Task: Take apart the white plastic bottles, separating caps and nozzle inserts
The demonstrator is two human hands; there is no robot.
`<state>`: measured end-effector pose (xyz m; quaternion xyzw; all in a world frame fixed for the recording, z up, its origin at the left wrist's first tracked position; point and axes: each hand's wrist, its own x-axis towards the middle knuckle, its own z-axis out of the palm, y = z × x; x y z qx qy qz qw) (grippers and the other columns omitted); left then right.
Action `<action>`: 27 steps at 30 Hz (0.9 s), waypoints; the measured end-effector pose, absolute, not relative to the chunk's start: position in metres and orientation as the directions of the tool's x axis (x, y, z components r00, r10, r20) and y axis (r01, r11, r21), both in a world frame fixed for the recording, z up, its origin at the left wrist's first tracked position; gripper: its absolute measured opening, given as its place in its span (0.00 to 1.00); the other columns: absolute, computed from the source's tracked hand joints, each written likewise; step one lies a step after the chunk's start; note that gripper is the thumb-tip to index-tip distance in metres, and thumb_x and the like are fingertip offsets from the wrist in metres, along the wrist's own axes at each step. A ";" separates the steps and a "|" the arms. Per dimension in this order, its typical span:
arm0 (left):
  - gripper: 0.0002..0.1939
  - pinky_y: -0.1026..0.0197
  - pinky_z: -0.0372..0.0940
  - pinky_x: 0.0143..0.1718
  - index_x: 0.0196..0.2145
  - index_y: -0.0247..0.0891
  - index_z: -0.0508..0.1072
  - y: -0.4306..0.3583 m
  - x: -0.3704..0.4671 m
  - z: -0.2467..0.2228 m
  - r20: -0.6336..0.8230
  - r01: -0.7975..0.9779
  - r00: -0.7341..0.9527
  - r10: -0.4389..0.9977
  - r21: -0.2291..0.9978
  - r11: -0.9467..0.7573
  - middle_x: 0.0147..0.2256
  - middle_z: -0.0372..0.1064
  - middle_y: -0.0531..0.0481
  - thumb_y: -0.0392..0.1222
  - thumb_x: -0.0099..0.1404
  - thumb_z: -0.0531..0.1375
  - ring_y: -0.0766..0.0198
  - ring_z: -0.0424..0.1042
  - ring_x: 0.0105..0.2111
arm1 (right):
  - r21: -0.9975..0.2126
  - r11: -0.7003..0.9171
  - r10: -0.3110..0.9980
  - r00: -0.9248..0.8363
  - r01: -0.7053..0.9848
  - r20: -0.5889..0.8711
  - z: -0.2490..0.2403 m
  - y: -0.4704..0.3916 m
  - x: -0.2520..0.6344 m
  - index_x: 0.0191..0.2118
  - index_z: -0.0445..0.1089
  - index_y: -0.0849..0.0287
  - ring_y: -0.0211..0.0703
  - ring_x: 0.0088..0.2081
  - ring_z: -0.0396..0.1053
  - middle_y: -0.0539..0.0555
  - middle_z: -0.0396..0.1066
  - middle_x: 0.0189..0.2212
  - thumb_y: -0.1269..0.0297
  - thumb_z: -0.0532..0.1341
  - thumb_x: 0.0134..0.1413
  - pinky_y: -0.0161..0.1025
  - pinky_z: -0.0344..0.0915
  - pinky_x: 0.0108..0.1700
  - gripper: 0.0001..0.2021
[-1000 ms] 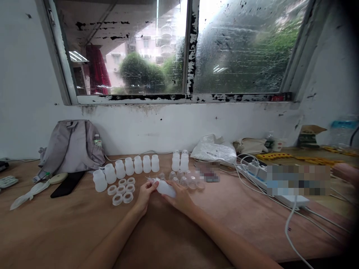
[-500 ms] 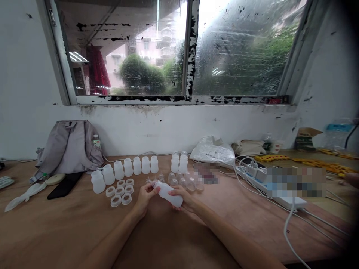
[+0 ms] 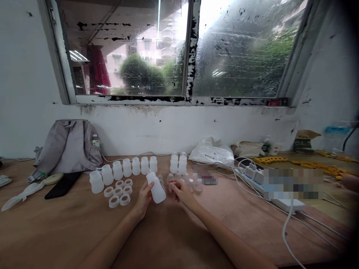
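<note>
Right hand (image 3: 181,191) has let go of the baby bottle (image 3: 158,192) since half a second ago; left hand (image 3: 144,195) now has it alone. Judged: handling passes to one hand, freeing the other. Right fingers curled, narrow, near the clear domed caps (image 3: 191,181); cannot tell whether anything is pinched.

Bottle: translucent white, waisted, no ring visible on its neck. Tilted, neck toward the far edge of the table (image 3: 168,239), base toward the near edge. Held between the rings (image 3: 118,191) and caps, nearer the far edge than the near.
</note>
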<state>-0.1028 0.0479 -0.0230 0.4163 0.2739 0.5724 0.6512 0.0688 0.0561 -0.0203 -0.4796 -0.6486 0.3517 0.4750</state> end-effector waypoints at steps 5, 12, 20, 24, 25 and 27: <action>0.22 0.62 0.61 0.36 0.42 0.32 0.69 0.052 -0.105 -0.024 0.004 -0.480 0.177 0.984 0.873 0.083 0.38 0.70 0.45 0.49 0.53 0.59 0.58 0.68 0.37 | -0.823 0.247 0.957 0.007 0.512 0.291 -0.029 0.071 0.081 0.46 0.62 0.60 0.34 0.10 0.55 0.43 0.58 0.11 0.64 0.53 0.48 0.32 0.52 0.15 0.17; 0.23 0.63 0.62 0.30 0.39 0.32 0.70 0.053 -0.105 -0.026 0.024 -0.381 0.140 0.990 0.924 0.032 0.34 0.71 0.46 0.51 0.49 0.60 0.61 0.70 0.30 | -0.743 0.346 0.873 0.094 0.573 0.479 -0.033 0.070 0.077 0.34 0.64 0.59 0.37 0.18 0.60 0.45 0.60 0.15 0.61 0.59 0.41 0.35 0.58 0.22 0.11; 0.22 0.64 0.60 0.22 0.32 0.31 0.69 0.054 -0.106 -0.026 0.083 -0.134 0.218 0.972 0.989 -0.055 0.23 0.68 0.50 0.56 0.52 0.57 0.65 0.66 0.21 | -0.902 0.424 0.871 0.311 -0.085 0.381 -0.008 0.069 0.084 0.39 0.60 0.58 0.40 0.26 0.67 0.51 0.68 0.26 0.50 0.60 0.41 0.37 0.66 0.24 0.21; 0.22 0.63 0.62 0.29 0.36 0.33 0.70 0.052 -0.105 -0.026 0.189 -0.008 0.257 0.948 0.981 -0.194 0.29 0.70 0.49 0.54 0.52 0.58 0.63 0.68 0.27 | -0.891 0.447 0.868 0.280 -0.082 0.410 -0.006 0.067 0.083 0.46 0.61 0.58 0.38 0.26 0.65 0.49 0.67 0.24 0.51 0.60 0.42 0.35 0.66 0.24 0.25; 0.21 0.62 0.62 0.32 0.37 0.33 0.70 0.052 -0.104 -0.026 0.217 0.030 0.262 0.940 0.972 -0.232 0.32 0.70 0.48 0.53 0.51 0.59 0.61 0.68 0.31 | -0.892 0.448 0.868 0.267 -0.061 0.418 -0.007 0.066 0.082 0.45 0.62 0.58 0.38 0.26 0.65 0.49 0.67 0.25 0.52 0.60 0.42 0.34 0.65 0.23 0.24; 0.22 0.60 0.61 0.38 0.37 0.34 0.70 0.052 -0.104 -0.026 0.264 0.105 0.280 0.923 0.947 -0.302 0.35 0.70 0.47 0.51 0.49 0.61 0.58 0.68 0.36 | -0.897 0.442 0.872 0.243 -0.021 0.424 -0.007 0.064 0.080 0.43 0.64 0.59 0.38 0.26 0.64 0.50 0.67 0.25 0.52 0.59 0.42 0.33 0.64 0.22 0.22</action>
